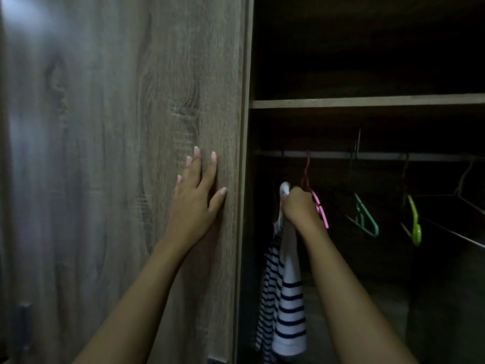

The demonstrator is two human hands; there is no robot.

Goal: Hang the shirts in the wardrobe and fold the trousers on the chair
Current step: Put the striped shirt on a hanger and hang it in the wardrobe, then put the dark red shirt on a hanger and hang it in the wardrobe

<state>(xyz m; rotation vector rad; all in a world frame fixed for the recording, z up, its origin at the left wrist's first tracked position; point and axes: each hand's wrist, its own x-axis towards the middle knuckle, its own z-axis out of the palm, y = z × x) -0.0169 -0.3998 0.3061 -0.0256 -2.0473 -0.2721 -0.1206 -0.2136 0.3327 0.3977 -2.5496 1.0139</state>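
Observation:
The wardrobe stands open on its right side, dark inside. A white shirt with navy stripes [286, 306] hangs down from my right hand [299, 206], which grips its top together with a pink hanger [319, 203] hooked on the rail [380, 155]. My left hand [195, 198] lies flat with straight fingers on the wooden wardrobe door [118, 153], near its right edge. No trousers or chair are in view.
A green hanger [363, 219], a lime hanger [414, 224] and a thin wire hanger [467, 198] hang bare on the rail to the right. A shelf [367, 102] runs above the rail. The wardrobe's lower part is dark.

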